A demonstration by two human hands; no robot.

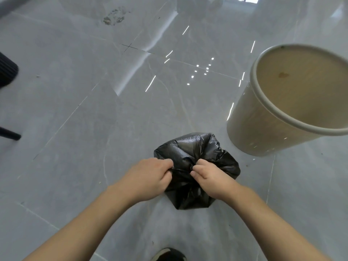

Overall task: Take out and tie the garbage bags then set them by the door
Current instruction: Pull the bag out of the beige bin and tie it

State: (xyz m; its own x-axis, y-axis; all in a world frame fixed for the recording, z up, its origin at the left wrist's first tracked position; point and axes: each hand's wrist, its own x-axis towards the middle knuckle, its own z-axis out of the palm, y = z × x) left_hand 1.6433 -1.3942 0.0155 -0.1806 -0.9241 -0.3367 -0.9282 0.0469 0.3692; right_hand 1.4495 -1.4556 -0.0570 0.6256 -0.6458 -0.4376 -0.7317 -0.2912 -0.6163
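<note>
A small black garbage bag (195,147) sits on the grey tiled floor just in front of me. My left hand (148,178) pinches a gathered strip of the bag's top from the left. My right hand (211,178) pinches the plastic from the right. The two fists are close together over the bag's mouth, which is bunched shut between them. To the right, a beige round bin (250,129) stands with no liner inside.
A glossy grey tile floor (94,110) spreads all around, with a dirty smudge (114,16) far ahead. A black chair part (6,70) and a black leg (11,135) are at the left edge. My dark shoe (169,255) shows at the bottom.
</note>
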